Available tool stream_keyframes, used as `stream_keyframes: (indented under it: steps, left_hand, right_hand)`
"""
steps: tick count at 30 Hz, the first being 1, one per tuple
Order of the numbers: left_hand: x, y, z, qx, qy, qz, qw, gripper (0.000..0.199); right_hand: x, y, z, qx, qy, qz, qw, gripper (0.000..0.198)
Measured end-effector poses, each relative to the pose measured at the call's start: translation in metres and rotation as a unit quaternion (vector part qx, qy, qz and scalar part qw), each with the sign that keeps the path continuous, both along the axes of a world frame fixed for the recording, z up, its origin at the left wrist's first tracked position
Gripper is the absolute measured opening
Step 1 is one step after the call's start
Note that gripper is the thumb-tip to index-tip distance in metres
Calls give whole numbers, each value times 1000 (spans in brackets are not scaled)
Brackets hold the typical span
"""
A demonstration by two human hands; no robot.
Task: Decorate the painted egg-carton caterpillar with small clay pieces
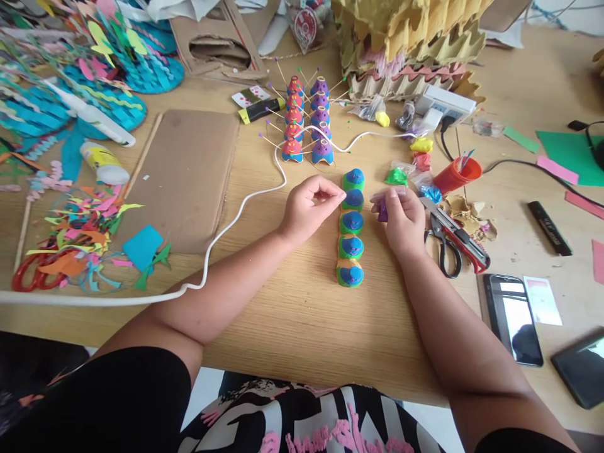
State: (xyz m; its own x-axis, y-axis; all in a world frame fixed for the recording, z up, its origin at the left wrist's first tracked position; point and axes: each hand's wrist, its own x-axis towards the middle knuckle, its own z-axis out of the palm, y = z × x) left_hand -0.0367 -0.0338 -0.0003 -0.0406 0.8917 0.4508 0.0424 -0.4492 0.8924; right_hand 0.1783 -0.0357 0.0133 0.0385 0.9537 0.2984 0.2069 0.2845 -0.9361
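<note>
A row of egg-carton bumps [353,223], coloured blue on top and green below with small faces, stands on the table between my hands. My left hand [311,202] is closed in a pinch, its fingertips at the left side of the second bump from the far end; whatever is in them is too small to make out. On the row's right, my right hand [402,219] is closed on a small clear bag with purple clay [382,211]. Beyond them stand a red row [293,116] and a purple row [321,119] of bumps with pins sticking out.
A white cord [245,204] crosses the table and my left forearm. Scissors [446,242] and a box cutter [465,242] lie beside an orange cup [457,176]. Cardboard [182,179] and paper scraps [85,236] are on the left, egg trays [410,44] behind, a phone [514,321] right.
</note>
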Motion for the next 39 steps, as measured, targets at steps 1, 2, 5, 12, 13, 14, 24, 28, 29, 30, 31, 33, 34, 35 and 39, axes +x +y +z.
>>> stream_keyframes:
  steps: [1, 2, 5, 12, 13, 14, 24, 28, 29, 30, 31, 33, 34, 35, 39]
  left_hand:
    - [0, 0, 0, -2, 1, -1, 1000, 31]
    - [0, 0, -1, -3, 1, -2, 1000, 30]
    - [-1, 1, -1, -9, -2, -5, 1000, 26]
    - [-3, 1, 1, -46, 11, -38, 998, 23]
    - [-3, 2, 0, -50, 8, -37, 998, 23]
    - [-4, 3, 0, -54, 4, -34, 998, 24]
    - [-5, 6, 5, -167, -83, -31, 982, 24]
    - [-5, 6, 7, -183, -102, -40, 977, 25]
    - [-5, 6, 7, -184, -102, -42, 977, 25]
    - [-5, 6, 7, -185, -102, -44, 977, 24]
    - [-5, 7, 7, -185, -102, -44, 976, 24]
    - [-5, 7, 7, -185, -106, -40, 976, 24]
    - [-5, 8, 7, -183, -109, -37, 976, 24]
    - [-5, 8, 6, -181, -112, -33, 977, 24]
    - [-5, 8, 5, -170, -111, -26, 979, 23]
  right_hand:
    - [0, 0, 1, -2, 4, 4, 1000, 58]
    - [0, -1, 1, -3, 5, 5, 1000, 58]
    - [1, 0, 2, -6, 18, -4, 1000, 59]
    - [4, 1, 1, -27, 29, -10, 999, 62]
    - [3, 2, 1, -26, 36, -12, 999, 63]
    - [3, 2, 1, -26, 44, -14, 999, 63]
    - [3, 1, 4, -68, 93, -36, 993, 62]
    - [3, 1, 1, -71, 107, -35, 991, 60]
    - [3, 1, 1, -69, 112, -37, 991, 59]
    - [2, 2, 1, -65, 117, -42, 990, 59]
    - [1, 2, 2, -61, 123, -47, 989, 58]
    - [0, 3, 3, -56, 135, -58, 987, 58]
    - [-1, 3, 3, -55, 140, -63, 987, 58]
    - [-1, 4, 3, -55, 145, -68, 986, 59]
    - [-2, 5, 1, -64, 160, -75, 982, 59]
